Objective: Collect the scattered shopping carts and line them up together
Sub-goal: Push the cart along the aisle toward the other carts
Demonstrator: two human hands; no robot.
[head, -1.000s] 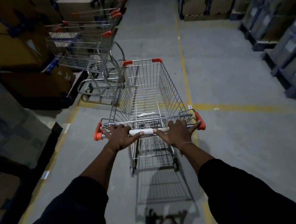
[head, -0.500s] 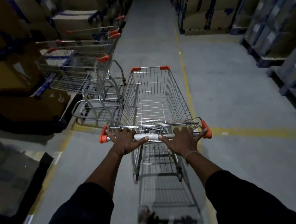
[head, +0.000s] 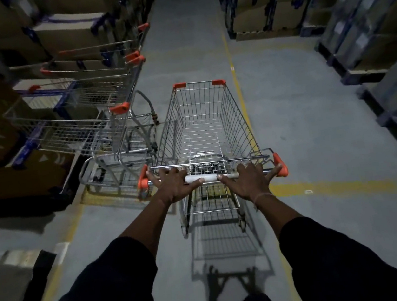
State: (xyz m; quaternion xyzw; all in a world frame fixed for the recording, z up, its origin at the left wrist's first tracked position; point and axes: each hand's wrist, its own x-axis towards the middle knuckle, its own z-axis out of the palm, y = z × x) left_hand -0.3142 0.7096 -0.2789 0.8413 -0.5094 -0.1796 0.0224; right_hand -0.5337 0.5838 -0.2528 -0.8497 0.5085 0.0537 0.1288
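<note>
Wire shopping cart (head: 204,129) sits mid-aisle on the grey concrete floor (head: 315,122), basket empty, nose pointing down the aisle, orange corner caps on the front rim and orange end caps on the handle bar (head: 211,177). Left hand (head: 174,185) is on the left half of the bar, fingers spread forward over it, thumb reaching along the white centre sleeve; it presses rather than wraps. Right hand (head: 249,180) mirrors it on the right half, fingers splayed flat, little finger out toward the right orange cap, thin band on the wrist. Neither hand is curled round the bar, both lie relaxed and flat on it. Both arms are extended, dark sleeves pushed up the forearms. Just left of the cart, close beside its left front side, stands a row of parked carts (head: 82,120) with the same orange caps, nested together and pointing left toward the stacked cardboard boxes (head: 71,33). Whether the held cart touches the nearest parked one, can't tell. A yellow floor line (head: 233,70) runs down the aisle to the cart's right, a cross line meets it near the handle. More boxed pallets (head: 364,15) line the right side, well apart from the cart.
</note>
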